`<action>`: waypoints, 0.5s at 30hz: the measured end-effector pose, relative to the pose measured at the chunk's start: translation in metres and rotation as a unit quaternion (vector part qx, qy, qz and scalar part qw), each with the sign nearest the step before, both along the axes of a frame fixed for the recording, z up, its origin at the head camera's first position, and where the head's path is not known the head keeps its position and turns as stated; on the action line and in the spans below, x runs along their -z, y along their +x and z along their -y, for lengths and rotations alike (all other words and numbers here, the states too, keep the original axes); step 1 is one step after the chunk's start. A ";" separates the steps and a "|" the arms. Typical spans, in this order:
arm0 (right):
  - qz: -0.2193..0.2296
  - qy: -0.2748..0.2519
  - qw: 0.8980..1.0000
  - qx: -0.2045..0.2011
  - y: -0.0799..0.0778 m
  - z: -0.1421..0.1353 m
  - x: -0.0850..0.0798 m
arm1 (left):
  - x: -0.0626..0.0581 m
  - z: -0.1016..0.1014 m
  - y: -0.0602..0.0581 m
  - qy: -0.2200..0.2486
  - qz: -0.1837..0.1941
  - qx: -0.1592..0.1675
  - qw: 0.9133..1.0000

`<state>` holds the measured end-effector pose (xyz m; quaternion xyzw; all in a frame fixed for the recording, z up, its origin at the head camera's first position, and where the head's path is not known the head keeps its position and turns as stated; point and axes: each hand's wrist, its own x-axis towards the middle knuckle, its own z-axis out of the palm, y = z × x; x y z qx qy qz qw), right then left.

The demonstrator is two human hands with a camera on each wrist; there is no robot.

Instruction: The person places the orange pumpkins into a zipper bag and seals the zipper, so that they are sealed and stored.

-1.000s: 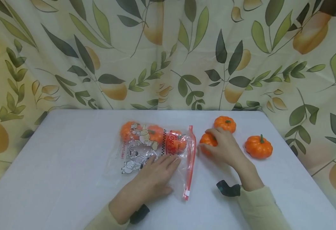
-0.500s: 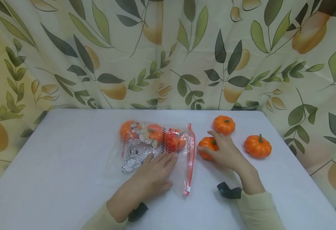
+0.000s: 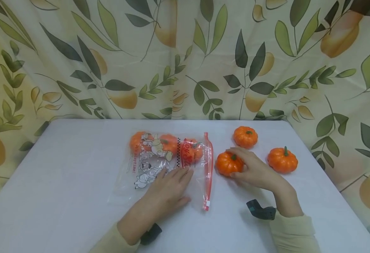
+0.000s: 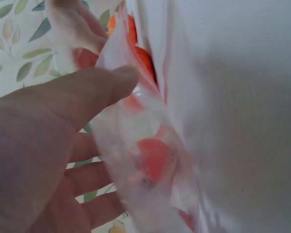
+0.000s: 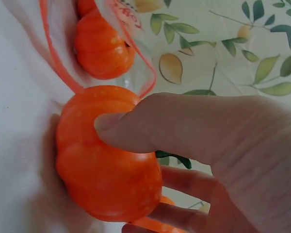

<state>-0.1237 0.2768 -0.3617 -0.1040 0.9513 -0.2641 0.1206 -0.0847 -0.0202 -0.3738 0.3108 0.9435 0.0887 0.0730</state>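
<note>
A clear zip bag with cartoon print and a red zip edge lies on the table. Through its film I see three orange toy pumpkins, one of them a pumpkin in the middle. My left hand rests on the bag's near part, fingers extended; in the left wrist view its thumb lies along the film. My right hand holds another toy pumpkin just right of the zip edge. In the right wrist view the thumb presses this pumpkin, its other fingers behind, before the bag's parted mouth.
Two more toy pumpkins stand farther right: one pumpkin near the back edge, the other pumpkin beyond my right hand. A white cloth covers the table. Behind it hangs a leaf-and-fruit curtain.
My right hand has turned about the pumpkin, its thumb going from the left side to the near right side. The pumpkin has come slightly nearer. My left hand stays on the bag.
</note>
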 end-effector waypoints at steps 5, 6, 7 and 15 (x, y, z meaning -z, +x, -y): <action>0.009 -0.003 1.000 0.005 0.002 -0.002 -0.003 | -0.001 0.001 0.000 -0.017 0.026 0.005 1.000; 0.008 -0.004 1.000 0.004 0.002 -0.003 -0.003 | -0.002 0.001 0.000 -0.019 0.028 0.007 0.999; 0.006 -0.006 1.000 0.002 0.003 -0.003 -0.004 | -0.002 0.001 0.000 -0.021 0.029 0.009 0.999; 0.021 -0.023 0.999 -0.021 0.004 -0.004 -0.003 | -0.003 0.001 -0.001 -0.018 0.023 0.009 1.000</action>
